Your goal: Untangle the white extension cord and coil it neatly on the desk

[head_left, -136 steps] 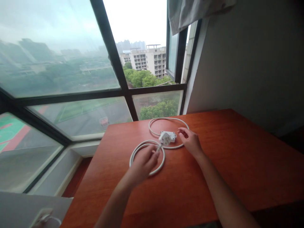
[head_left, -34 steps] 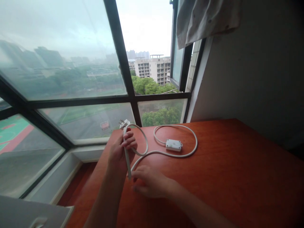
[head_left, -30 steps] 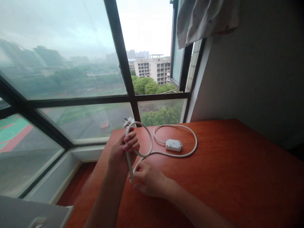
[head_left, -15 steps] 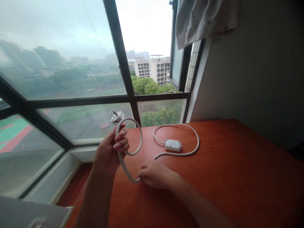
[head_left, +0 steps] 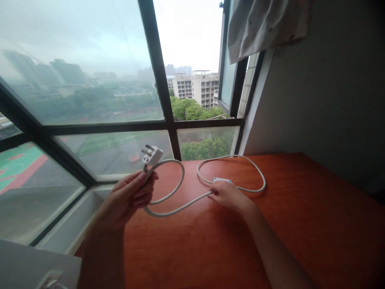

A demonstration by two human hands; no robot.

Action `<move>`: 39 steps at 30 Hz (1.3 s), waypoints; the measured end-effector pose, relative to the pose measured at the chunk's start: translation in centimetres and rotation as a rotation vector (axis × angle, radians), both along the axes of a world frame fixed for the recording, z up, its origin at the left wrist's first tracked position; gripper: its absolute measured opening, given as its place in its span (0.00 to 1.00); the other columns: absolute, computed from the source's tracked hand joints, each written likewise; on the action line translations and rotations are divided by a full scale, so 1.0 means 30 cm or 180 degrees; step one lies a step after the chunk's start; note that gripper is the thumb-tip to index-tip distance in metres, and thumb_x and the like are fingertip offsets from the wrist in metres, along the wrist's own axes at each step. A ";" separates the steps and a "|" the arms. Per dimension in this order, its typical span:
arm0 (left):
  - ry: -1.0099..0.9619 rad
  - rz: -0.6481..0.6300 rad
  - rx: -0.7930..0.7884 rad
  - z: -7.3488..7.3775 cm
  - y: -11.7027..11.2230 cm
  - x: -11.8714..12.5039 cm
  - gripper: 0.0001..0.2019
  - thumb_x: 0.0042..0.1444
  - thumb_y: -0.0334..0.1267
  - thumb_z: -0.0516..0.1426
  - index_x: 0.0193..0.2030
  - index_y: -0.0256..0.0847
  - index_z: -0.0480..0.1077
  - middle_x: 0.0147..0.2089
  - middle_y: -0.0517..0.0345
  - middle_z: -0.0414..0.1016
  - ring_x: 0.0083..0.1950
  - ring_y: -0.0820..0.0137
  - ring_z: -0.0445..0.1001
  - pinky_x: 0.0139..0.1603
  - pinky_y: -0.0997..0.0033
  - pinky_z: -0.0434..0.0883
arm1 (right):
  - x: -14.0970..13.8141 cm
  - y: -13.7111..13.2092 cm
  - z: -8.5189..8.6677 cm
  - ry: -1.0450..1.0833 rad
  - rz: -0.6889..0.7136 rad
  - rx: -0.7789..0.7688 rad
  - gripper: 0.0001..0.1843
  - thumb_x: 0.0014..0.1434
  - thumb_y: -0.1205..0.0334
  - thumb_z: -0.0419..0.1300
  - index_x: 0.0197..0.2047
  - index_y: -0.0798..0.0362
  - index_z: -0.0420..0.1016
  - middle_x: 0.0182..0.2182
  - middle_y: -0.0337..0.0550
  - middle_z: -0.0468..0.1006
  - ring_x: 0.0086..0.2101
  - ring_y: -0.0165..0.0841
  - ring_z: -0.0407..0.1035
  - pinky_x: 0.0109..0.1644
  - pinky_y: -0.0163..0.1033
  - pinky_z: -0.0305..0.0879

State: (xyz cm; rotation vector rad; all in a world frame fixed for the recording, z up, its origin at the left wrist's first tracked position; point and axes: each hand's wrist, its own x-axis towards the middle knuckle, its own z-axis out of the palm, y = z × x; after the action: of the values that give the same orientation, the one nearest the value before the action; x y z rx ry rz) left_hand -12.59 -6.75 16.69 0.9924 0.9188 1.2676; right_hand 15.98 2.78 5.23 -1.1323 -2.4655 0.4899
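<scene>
A white power cord runs between my two hands. My left hand is closed around one loop of it, just below the white plug, whose metal prongs point up and left. Further along the cord, my right hand pinches it low over the tabletop. Behind the right fingers lies a small white box on the cord, mostly hidden by that hand. The rest of the cord curves in a wide loop on the table to the right of the box.
The reddish-brown wooden table reaches to the window frame and the grey wall. A curtain hangs at upper right beside an opened window pane. A white surface edges in at lower left.
My right hand has slid or carried its grip to the right and away from me, stretching the cord between the hands. My left hand has turned and shifted slightly left, with the plug tilting.
</scene>
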 end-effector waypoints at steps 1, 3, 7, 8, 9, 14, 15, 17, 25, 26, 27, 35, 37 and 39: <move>0.0136 -0.0097 -0.0067 -0.008 0.001 -0.001 0.10 0.57 0.40 0.59 0.37 0.33 0.72 0.20 0.68 0.49 0.17 0.84 0.48 0.16 0.85 0.49 | 0.020 0.011 0.000 -0.0007 -0.0113 -0.0053 0.08 0.56 0.59 0.60 0.28 0.53 0.76 0.28 0.42 0.76 0.29 0.31 0.66 0.31 0.35 0.50; 0.0388 -0.0353 -0.0164 -0.023 0.006 -0.001 0.11 0.57 0.42 0.59 0.33 0.33 0.72 0.20 0.67 0.49 0.18 0.83 0.47 0.16 0.85 0.48 | 0.058 0.031 -0.001 0.0007 -0.0353 -0.0223 0.12 0.57 0.54 0.60 0.28 0.53 0.76 0.27 0.42 0.76 0.27 0.31 0.65 0.30 0.35 0.48; 0.0772 -0.0826 -0.0205 -0.044 0.024 0.008 0.14 0.58 0.43 0.58 0.27 0.35 0.68 0.22 0.64 0.52 0.20 0.81 0.48 0.17 0.82 0.48 | 0.117 0.060 -0.004 0.0077 -0.0716 -0.0503 0.21 0.54 0.44 0.61 0.24 0.55 0.74 0.22 0.42 0.73 0.23 0.29 0.61 0.27 0.36 0.44; 0.0842 -0.0885 -0.0205 -0.047 0.029 0.013 0.14 0.58 0.44 0.58 0.27 0.35 0.67 0.22 0.63 0.53 0.20 0.80 0.49 0.18 0.81 0.48 | 0.127 0.066 -0.004 0.0108 -0.0765 -0.0537 0.23 0.52 0.43 0.62 0.22 0.55 0.73 0.21 0.41 0.72 0.22 0.28 0.60 0.26 0.36 0.44; 0.0895 -0.0920 -0.0208 -0.049 0.036 0.020 0.15 0.58 0.44 0.58 0.26 0.35 0.67 0.22 0.63 0.53 0.21 0.80 0.49 0.18 0.81 0.48 | 0.133 0.071 -0.003 0.0170 -0.0793 -0.0577 0.24 0.52 0.42 0.62 0.21 0.56 0.73 0.20 0.41 0.72 0.22 0.28 0.60 0.26 0.36 0.43; 0.0808 -0.0817 -0.0213 -0.072 0.081 0.068 0.16 0.58 0.46 0.58 0.27 0.36 0.63 0.21 0.66 0.50 0.21 0.81 0.46 0.18 0.82 0.46 | 0.136 0.081 0.020 0.1353 -0.0703 -0.1210 0.20 0.52 0.45 0.61 0.26 0.56 0.74 0.24 0.40 0.73 0.26 0.29 0.62 0.28 0.34 0.50; 0.0729 -0.0723 -0.0197 -0.081 0.092 0.081 0.16 0.58 0.47 0.58 0.28 0.36 0.63 0.22 0.67 0.50 0.21 0.81 0.46 0.18 0.83 0.46 | 0.132 0.077 0.028 0.1703 -0.0672 -0.1473 0.19 0.52 0.46 0.61 0.28 0.56 0.75 0.24 0.40 0.72 0.25 0.29 0.61 0.28 0.34 0.50; 0.0588 -0.0505 -0.0160 -0.102 0.115 0.110 0.16 0.58 0.48 0.58 0.31 0.36 0.63 0.22 0.68 0.49 0.21 0.82 0.45 0.18 0.83 0.46 | 0.123 0.065 0.044 0.2401 -0.0600 -0.2053 0.17 0.52 0.48 0.63 0.29 0.56 0.74 0.22 0.38 0.69 0.23 0.27 0.58 0.25 0.33 0.49; -0.0100 0.0392 -0.0013 -0.180 0.174 0.249 0.16 0.54 0.47 0.61 0.32 0.37 0.62 0.21 0.71 0.49 0.18 0.84 0.46 0.17 0.84 0.47 | 0.035 0.017 0.082 0.4319 0.0232 -0.3347 0.11 0.49 0.62 0.66 0.38 0.54 0.75 0.30 0.38 0.70 0.23 0.23 0.57 0.24 0.30 0.54; -0.0215 0.0482 -0.0005 -0.188 0.179 0.261 0.16 0.54 0.47 0.61 0.32 0.38 0.62 0.21 0.71 0.49 0.18 0.84 0.46 0.17 0.84 0.47 | 0.020 0.014 0.081 0.4475 0.0255 -0.3304 0.11 0.49 0.62 0.66 0.38 0.54 0.75 0.31 0.38 0.70 0.23 0.23 0.57 0.24 0.30 0.54; -0.0324 0.0543 -0.0005 -0.195 0.184 0.270 0.16 0.53 0.46 0.62 0.33 0.38 0.62 0.21 0.71 0.50 0.17 0.84 0.46 0.17 0.85 0.46 | 0.005 0.011 0.078 0.4597 0.0259 -0.3255 0.11 0.50 0.62 0.66 0.38 0.54 0.75 0.31 0.38 0.70 0.23 0.23 0.57 0.24 0.30 0.55; -0.0998 0.0411 -0.0072 -0.240 0.237 0.302 0.13 0.53 0.41 0.63 0.33 0.37 0.63 0.20 0.72 0.50 0.16 0.84 0.47 0.15 0.85 0.47 | -0.068 -0.020 0.067 0.4801 0.0253 -0.2840 0.18 0.51 0.62 0.64 0.46 0.51 0.76 0.36 0.40 0.72 0.26 0.25 0.60 0.27 0.32 0.58; -0.1166 0.0321 -0.0135 -0.253 0.248 0.315 0.12 0.54 0.41 0.62 0.33 0.37 0.63 0.20 0.71 0.51 0.16 0.84 0.48 0.16 0.85 0.50 | -0.078 -0.028 0.067 0.4686 0.0283 -0.2773 0.18 0.51 0.62 0.63 0.47 0.50 0.76 0.37 0.40 0.72 0.26 0.25 0.60 0.28 0.32 0.58; -0.1327 0.0273 -0.0219 -0.268 0.254 0.330 0.11 0.55 0.40 0.61 0.33 0.37 0.63 0.20 0.71 0.51 0.16 0.83 0.50 0.17 0.84 0.52 | -0.090 -0.033 0.062 0.4484 0.0272 -0.2666 0.18 0.52 0.62 0.63 0.48 0.50 0.75 0.36 0.40 0.72 0.26 0.25 0.61 0.29 0.32 0.58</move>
State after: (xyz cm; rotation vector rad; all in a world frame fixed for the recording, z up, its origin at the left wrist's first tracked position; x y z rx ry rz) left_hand -2.69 0.88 8.64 0.6059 0.6785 1.4366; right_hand 13.26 1.78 7.09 -0.4864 -1.0257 1.6921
